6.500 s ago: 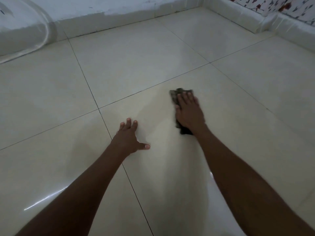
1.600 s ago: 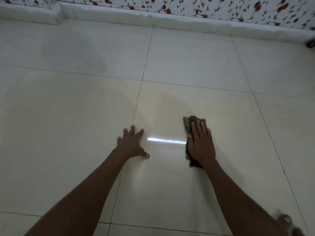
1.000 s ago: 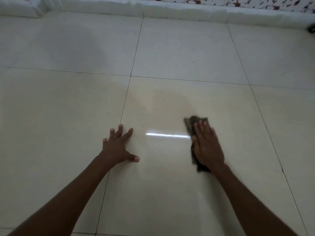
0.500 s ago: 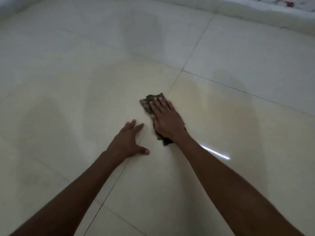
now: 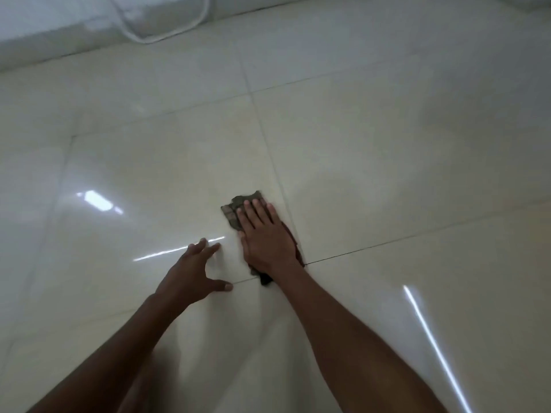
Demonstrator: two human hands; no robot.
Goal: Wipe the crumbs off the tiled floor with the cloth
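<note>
1. The view has swung since half a second ago: a white cable loop (image 5: 167,28) against the pale skirting now shows at the top left, and the glare streaks sit in new places on the glossy cream tiled floor (image 5: 387,144).
2. The left hand (image 5: 193,271) is still planted on the tile, fingers spread wide and thumb out to the side, holding nothing. By the look of it, it is propping the person's weight.
3. Just beside it, the gap to the working hand has narrowed a little; the two are near but apart.
4. The small dark crumpled cloth (image 5: 235,211) has been carried along to a spot where two grout lines cross, its front edge poking out past the fingertips and a tail showing at the wrist.
5. The right hand (image 5: 265,236) lies flat on the cloth, fingers straight and close together, pressing rather than clutching; the arm is stretched out long.
6. No crumbs can be made out on the tiles, so progress is hard to judge. The wipe looks mid-stroke, covering fresh floor.
</note>
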